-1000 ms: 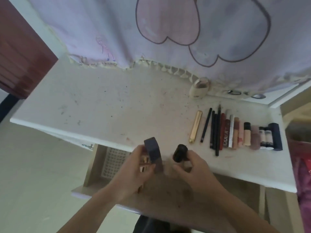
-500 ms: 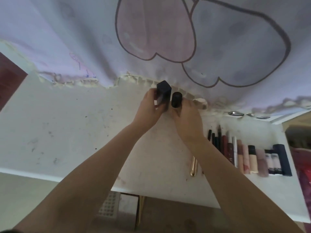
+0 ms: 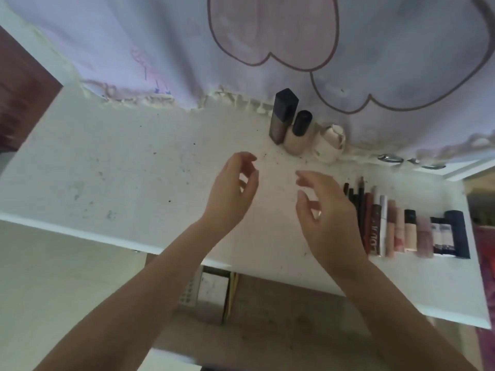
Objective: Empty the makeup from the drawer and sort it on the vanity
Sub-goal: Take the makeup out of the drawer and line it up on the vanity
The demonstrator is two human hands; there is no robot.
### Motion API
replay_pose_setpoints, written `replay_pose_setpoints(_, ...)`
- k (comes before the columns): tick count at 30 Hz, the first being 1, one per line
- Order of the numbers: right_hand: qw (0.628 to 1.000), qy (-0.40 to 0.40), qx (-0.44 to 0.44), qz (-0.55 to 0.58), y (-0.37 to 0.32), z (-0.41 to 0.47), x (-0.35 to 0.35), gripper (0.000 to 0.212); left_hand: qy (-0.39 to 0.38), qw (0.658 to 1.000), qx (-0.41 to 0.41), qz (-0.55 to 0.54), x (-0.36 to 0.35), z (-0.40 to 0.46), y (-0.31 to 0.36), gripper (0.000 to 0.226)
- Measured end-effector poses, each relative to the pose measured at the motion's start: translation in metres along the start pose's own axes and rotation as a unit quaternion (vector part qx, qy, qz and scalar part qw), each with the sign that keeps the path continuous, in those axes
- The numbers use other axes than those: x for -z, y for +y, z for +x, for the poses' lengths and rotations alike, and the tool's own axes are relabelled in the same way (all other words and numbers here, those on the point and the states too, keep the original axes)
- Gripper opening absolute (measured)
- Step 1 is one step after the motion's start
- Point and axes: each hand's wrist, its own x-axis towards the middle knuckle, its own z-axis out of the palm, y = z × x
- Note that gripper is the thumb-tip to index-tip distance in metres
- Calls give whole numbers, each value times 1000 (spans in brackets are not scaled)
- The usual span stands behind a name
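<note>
**Two bottles set down at the back of the vanity; both hands withdrawn**

Both bottles, held up against the cloth half a second ago, now stand upright on the white vanity top (image 3: 112, 167), and the hands have drawn back toward the front edge. Nearest the cloth is the tall square-sided bottle with a dark faceted cap and smoky translucent body (image 3: 282, 116); touching its right side is the shorter round bottle of pale beige liquid with a glossy black cylindrical cap (image 3: 296, 135). Just beside that stands a cream egg-shaped case (image 3: 330, 143), where it was before.

The left hand (image 3: 231, 194) and right hand (image 3: 325, 218) hover apart over the bare surface, fingers loosely curved, thumbs away from the fingers, holding and touching nothing. The top is matt white, scuffed and flecked with dark specks (finest near the bottles). Behind it hangs a lilac cloth with outlined pink heart shapes and a frilled cream hem (image 3: 241, 49).

To the right lies a sorted row of slim pencils, glossy tubes and small bottles (image 3: 407, 226), side by side; the right wrist hides its left end. Below the front edge the open wooden drawer (image 3: 281, 317) shows a brown, scuffed floor.
</note>
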Motion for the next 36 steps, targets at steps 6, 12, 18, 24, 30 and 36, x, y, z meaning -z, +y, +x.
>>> replay_pose_setpoints(6,909,-406,-73,-66,25,-169,-24,36,118,966,221,-63,17,-170,-30,23)
replay_pose_setpoints(12,902,-337,-97,-251,77,-161,-69,54,-193,919,295,174,-41,-188,-64,24)
replay_pose_setpoints(18,960,-207,-181,-52,87,-149,-94,48,-246,862,263,356,-77,-166,-92,26)
replay_pose_setpoints(24,888,-349,-156,-257,102,-174,-86,35,-262,852,254,376,-91,-175,-100,24)
replay_pose_setpoints(30,901,-352,-192,-167,86,-180,-55,26,-274,848,289,351,-90,-187,-100,20)
replay_pose_setpoints(36,880,-428,-207,-12,60,-161,-14,27,-293,845,271,355,-105,-172,-93,23)
